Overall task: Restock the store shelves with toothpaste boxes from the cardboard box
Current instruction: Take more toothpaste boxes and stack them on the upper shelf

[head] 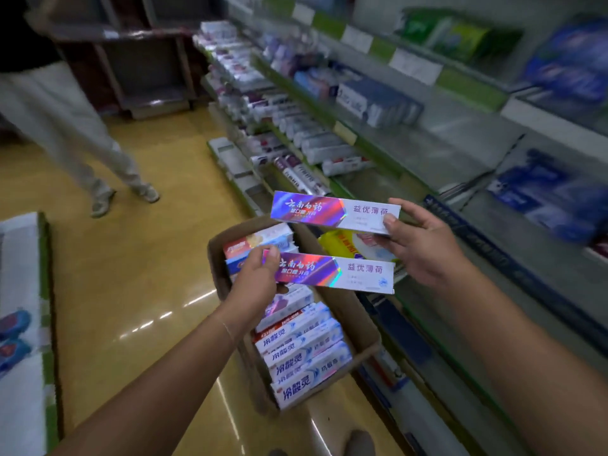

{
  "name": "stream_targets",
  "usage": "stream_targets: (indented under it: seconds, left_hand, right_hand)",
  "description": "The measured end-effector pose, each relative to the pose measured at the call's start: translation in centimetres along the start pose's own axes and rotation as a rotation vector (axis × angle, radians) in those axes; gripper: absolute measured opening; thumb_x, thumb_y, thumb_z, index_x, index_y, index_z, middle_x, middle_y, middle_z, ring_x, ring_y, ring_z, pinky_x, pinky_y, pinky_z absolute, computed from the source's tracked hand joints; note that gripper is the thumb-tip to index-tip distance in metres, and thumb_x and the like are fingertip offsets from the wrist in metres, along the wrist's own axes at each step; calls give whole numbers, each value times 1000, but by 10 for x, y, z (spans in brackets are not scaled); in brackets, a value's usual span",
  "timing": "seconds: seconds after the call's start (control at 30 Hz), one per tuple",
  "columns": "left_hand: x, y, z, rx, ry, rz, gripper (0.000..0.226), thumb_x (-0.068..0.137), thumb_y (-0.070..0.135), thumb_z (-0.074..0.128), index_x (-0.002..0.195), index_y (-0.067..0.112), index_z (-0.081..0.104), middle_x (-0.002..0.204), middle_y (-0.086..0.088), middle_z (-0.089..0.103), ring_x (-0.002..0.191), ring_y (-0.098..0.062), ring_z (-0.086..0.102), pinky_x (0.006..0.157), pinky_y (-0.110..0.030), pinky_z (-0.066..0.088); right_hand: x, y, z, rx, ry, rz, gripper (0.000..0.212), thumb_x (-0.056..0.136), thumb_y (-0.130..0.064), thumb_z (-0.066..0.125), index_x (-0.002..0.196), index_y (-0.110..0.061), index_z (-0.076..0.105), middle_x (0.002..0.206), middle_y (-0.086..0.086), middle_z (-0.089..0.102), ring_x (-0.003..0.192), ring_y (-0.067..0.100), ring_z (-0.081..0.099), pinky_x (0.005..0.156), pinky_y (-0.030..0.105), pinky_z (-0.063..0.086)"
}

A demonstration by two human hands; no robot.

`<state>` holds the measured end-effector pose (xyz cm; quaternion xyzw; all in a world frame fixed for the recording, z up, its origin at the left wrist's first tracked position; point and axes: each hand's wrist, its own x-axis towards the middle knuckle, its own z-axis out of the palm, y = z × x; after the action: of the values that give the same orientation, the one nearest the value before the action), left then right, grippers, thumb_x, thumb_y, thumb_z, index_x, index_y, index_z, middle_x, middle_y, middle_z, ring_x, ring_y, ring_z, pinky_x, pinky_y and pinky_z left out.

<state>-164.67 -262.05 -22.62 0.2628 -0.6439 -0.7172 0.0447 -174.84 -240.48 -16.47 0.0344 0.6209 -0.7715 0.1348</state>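
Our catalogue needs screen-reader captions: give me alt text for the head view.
Each hand holds one purple holographic toothpaste box, left hand on the lower box, right hand on the upper box, above an open cardboard box of toothpaste on the floor beside stocked shelves.

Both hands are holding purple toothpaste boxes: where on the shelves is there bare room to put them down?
Bare shelf lies right of the blue-white boxes, and more right of the row of white boxes. That row and the far stacks are packed tight. Left hand and right hand each grip a purple box.
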Motion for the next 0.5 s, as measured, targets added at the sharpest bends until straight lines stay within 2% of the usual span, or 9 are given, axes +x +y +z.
stream_targets:
  seconds: [0.1, 0.13, 0.2, 0.27, 0.3, 0.37, 0.5]
  left_hand:
    - [0, 14, 21, 25, -70, 54, 20, 104, 29, 41, 93, 22, 56, 77, 1, 63, 61, -11, 58, 72, -40, 49]
    - [0, 20, 29, 26, -93, 63, 20, 104, 29, 41, 92, 22, 56, 74, 3, 63, 59, -8, 58, 70, -37, 49]
    - [-1, 32, 45, 22, -142, 98, 19, 104, 28, 42, 92, 22, 57, 75, 2, 63, 59, -7, 60, 67, -35, 49]
    - [-5, 43, 62, 39, -199, 110, 18, 104, 31, 43, 95, 24, 58, 80, -1, 64, 69, -14, 60, 73, -39, 50]
    - [-8, 49, 70, 43, -227, 118, 18, 103, 32, 43, 97, 24, 58, 82, -2, 64, 72, -17, 59, 74, -39, 50]
    - [-17, 57, 87, 64, -283, 137, 19, 104, 31, 42, 100, 22, 57, 88, -5, 63, 73, -17, 59, 66, -33, 50]
    - [-48, 67, 120, 110, -355, 178, 20, 105, 29, 40, 103, 17, 57, 86, -5, 63, 65, -10, 60, 55, -25, 50]
  right_hand:
    - [-25, -23, -13, 47, 73, -59, 31, 93, 5, 57, 122, -6, 57, 98, 16, 73, 85, 27, 72, 70, 31, 62]
    - [-33, -31, -18, 53, 100, -77, 30, 93, 5, 57, 121, -6, 58, 98, 14, 73, 82, 25, 72, 69, 30, 62]
    - [-47, -46, -31, 57, 155, -107, 27, 93, 4, 58, 116, -8, 60, 112, 18, 69, 92, 26, 70, 74, 30, 61]
    - [-62, -59, -46, 59, 210, -134, 26, 92, 3, 60, 114, -10, 62, 117, 21, 68, 100, 28, 69, 82, 35, 60]
    - [-70, -66, -53, 58, 233, -150, 26, 92, 2, 60, 116, -10, 62, 117, 22, 68, 102, 29, 68, 86, 37, 59]
    - [-86, -76, -68, 62, 270, -186, 27, 93, 1, 59, 117, -10, 61, 113, 21, 70, 103, 29, 68, 89, 39, 58]
    - [-123, -90, -101, 124, 346, -249, 29, 93, 2, 60, 119, -8, 60, 103, 18, 73, 91, 26, 72, 81, 35, 61]
